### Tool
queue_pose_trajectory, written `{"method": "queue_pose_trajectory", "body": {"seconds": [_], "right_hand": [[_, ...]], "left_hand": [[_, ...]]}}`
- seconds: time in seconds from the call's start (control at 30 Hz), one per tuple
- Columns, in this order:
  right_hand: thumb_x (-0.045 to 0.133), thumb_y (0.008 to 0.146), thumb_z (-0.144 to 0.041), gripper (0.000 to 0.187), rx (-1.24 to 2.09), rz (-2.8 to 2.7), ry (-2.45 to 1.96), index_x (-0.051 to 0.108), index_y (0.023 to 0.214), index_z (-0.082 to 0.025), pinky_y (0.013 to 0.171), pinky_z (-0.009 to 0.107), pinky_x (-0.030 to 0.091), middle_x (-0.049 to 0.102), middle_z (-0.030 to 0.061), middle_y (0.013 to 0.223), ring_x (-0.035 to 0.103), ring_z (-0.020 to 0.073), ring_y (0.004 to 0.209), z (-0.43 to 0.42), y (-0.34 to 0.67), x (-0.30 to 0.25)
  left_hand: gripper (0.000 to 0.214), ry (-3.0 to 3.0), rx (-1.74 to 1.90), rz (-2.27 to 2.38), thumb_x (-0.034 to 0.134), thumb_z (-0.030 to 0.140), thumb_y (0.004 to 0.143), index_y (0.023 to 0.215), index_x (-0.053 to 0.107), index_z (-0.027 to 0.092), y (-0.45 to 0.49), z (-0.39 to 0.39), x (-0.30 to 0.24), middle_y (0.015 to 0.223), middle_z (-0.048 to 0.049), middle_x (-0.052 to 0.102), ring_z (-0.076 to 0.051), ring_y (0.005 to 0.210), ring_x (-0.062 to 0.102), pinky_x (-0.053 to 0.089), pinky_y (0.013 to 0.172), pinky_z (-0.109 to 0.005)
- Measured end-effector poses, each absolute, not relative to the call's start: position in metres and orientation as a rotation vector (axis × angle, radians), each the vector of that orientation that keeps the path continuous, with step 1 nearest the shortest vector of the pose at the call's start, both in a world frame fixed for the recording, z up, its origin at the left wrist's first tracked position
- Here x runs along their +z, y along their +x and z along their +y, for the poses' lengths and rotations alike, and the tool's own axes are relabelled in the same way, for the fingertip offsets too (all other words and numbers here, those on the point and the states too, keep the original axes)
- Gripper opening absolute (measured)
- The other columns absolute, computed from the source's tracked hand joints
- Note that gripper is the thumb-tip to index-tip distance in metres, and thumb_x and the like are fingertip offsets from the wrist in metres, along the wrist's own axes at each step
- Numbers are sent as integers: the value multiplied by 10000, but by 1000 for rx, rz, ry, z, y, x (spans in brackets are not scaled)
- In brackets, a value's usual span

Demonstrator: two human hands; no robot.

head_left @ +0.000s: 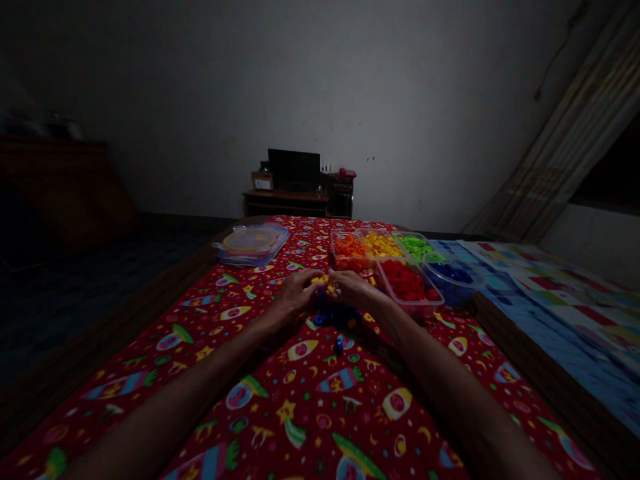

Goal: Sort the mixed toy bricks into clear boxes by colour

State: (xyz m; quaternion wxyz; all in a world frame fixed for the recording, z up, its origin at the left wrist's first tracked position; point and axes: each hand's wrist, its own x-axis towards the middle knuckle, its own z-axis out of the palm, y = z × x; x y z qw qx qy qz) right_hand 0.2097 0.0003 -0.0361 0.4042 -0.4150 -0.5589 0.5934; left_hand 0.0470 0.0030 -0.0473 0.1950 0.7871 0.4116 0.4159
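Over the middle of the table my left hand (pixel 297 292) and my right hand (pixel 351 288) meet, almost fingertip to fingertip. Small yellow plastic pieces (pixel 320 281) are pinched between the fingers of both hands; their exact shape is too small to make out. Just below the hands lies a loose group of dark blue plastic pieces (pixel 334 317) on the red patterned cloth (pixel 280 387). A single blue piece (pixel 339 347) rests apart, nearer to me.
Right of my hands stand clear tubs of orange pieces (pixel 349 251), yellow pieces (pixel 383 245), green pieces (pixel 414 247), red pieces (pixel 406 281) and blue pieces (pixel 453 273). Stacked clear lids (pixel 253 244) lie at the far left. A monitor (pixel 294 170) stands beyond the table.
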Motion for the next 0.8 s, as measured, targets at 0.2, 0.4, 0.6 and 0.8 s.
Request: {"method": "queue_pose_trajectory", "body": {"seconds": [0.2,0.4,0.6,0.8], "right_hand": [[490,871,-455,275,1620,-1292,-956,576,939,-202,667,294,508,630,34,850,585,162,795,-10,197,-37],[519,885,-340,343,1615,-1327,-995,529,1178,-163,829,402,494,546,87,1178,566,193,994,-18,203,-32],[597,827,-332,214,1639,-1335,-1023,617,951,-160,659,252,497,623,36,896,584,130,781,-15,201,-26],[717,659,-255,217,1609,-1234,-999,529,653,-148,446,131,334,518,-36,580,464,39,512,-13,222,-8]], "left_hand": [[343,2338,1088,1079,480,312,825,1115,611,186,54,-9,-39,1080,-59,679,-204,941,638,488,850,-321],[557,2273,1103,1144,338,462,907,1387,339,179,51,-8,-46,1341,-104,511,-239,1172,531,458,932,-351],[536,2220,1207,1164,202,449,933,1393,310,196,46,-14,-41,1401,-81,440,-209,1266,431,363,1042,-369],[517,2090,1226,1298,229,446,921,1336,374,175,29,9,-60,1267,-106,556,-230,1175,514,379,1019,-420]]}}
